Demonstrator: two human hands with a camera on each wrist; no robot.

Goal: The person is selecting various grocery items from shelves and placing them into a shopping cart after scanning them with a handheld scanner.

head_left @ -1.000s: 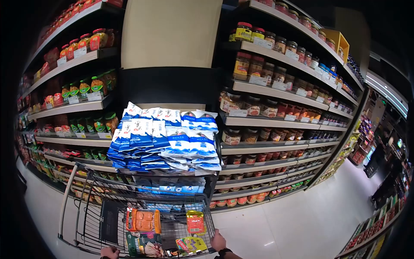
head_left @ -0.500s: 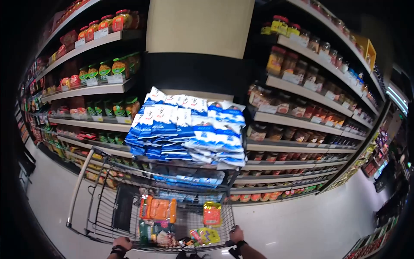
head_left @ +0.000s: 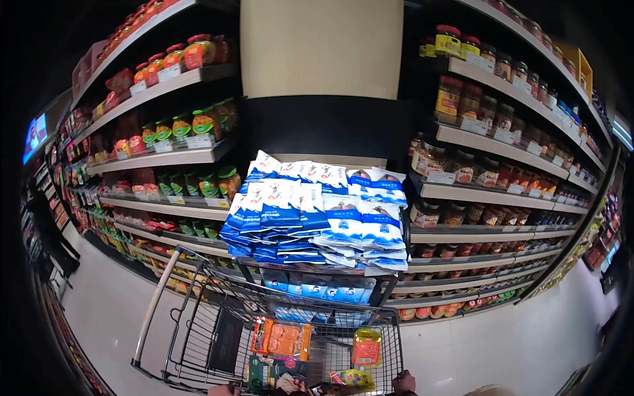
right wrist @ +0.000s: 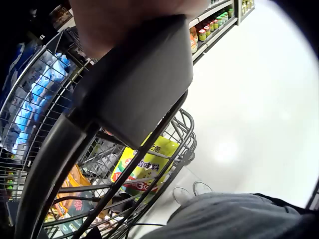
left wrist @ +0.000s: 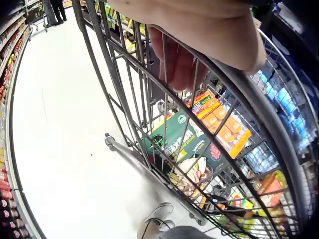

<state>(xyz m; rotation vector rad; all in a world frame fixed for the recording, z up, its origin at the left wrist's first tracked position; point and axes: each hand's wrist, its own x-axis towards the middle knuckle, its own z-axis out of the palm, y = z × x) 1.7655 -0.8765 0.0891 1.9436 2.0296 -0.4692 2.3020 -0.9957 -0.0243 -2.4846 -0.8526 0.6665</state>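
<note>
A wire shopping cart (head_left: 218,277) stands side-on in front of me. My left hand (left wrist: 199,30) grips its near top rail, fingers curled down inside the wires. At the cart's right end, my right hand (right wrist: 134,20) holds the rim by a black plastic corner piece (right wrist: 144,79); its fingertips are hidden. In the head view both hands show only at the bottom edge. Inside the cart lie an orange food pack (head_left: 282,340), a dark green pack (left wrist: 179,139), a red and yellow pack (head_left: 366,348) and a yellow-green seasoning pouch (right wrist: 149,164).
Beyond the cart rises a display of blue and white bags (head_left: 317,211). Shelves of jars (head_left: 495,152) stand right of it, more jar shelves (head_left: 165,145) left. White floor (left wrist: 65,124) runs along both sides; another person's legs (left wrist: 57,10) show far off.
My view has turned left, so the shelves, bag display and cart sit farther right in the frame. Both hands stay on the cart's rim and now show less at the bottom.
</note>
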